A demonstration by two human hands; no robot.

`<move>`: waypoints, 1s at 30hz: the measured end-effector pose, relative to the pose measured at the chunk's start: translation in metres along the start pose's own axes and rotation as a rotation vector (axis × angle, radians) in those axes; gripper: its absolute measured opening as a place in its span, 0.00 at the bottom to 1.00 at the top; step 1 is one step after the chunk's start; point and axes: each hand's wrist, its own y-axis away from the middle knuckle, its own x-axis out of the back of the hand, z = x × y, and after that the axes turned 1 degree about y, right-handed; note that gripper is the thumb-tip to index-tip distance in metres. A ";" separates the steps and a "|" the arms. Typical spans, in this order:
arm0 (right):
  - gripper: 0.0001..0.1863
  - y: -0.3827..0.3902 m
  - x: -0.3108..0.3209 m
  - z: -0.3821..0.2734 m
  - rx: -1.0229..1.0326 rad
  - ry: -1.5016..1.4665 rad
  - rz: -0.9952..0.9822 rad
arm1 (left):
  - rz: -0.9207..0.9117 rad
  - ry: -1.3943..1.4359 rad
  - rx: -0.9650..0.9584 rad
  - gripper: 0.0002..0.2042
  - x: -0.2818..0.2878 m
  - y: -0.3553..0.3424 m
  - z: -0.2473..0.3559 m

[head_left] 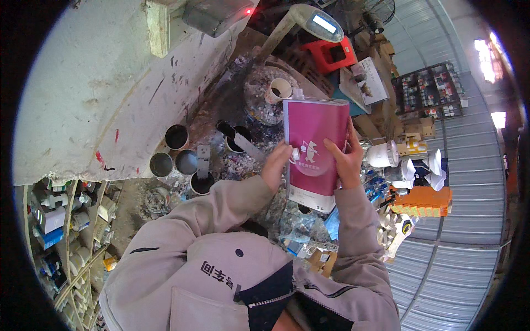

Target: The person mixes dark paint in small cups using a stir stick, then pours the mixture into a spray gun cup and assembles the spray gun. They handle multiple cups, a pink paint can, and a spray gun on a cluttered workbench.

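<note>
Here, a magenta rectangular container (314,124) is gripped on both sides by bare hands.

Its left edge is clasped by the left hand (277,165); its right side is held by the right hand (346,160), the thumb laid across the front. It is held before a grey-beige jacket (221,259), right of several cups (186,161), with a red stool (346,52) seen beyond.

R hand (348,163): fingertips hidden behind pink container (314,124); L hand (274,168) partly hidden too. Fan (380,11) cut off by top edge, shelving (70,212) by lower-L lens rim. Far rack (434,88) contents too small to ID.
</note>
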 end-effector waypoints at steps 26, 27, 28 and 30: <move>0.50 -0.010 0.003 -0.012 0.023 0.068 -0.004 | -0.008 -0.050 -0.045 0.22 -0.009 -0.004 0.006; 0.50 -0.010 0.004 -0.012 0.029 0.085 0.010 | -0.006 -0.041 -0.056 0.22 -0.011 -0.003 0.006; 0.50 -0.009 0.004 -0.012 0.042 0.094 0.015 | -0.007 -0.047 -0.064 0.22 -0.012 -0.004 0.007; 0.50 -0.007 0.005 -0.012 0.060 0.075 0.019 | -0.026 -0.059 -0.103 0.23 -0.014 -0.006 0.010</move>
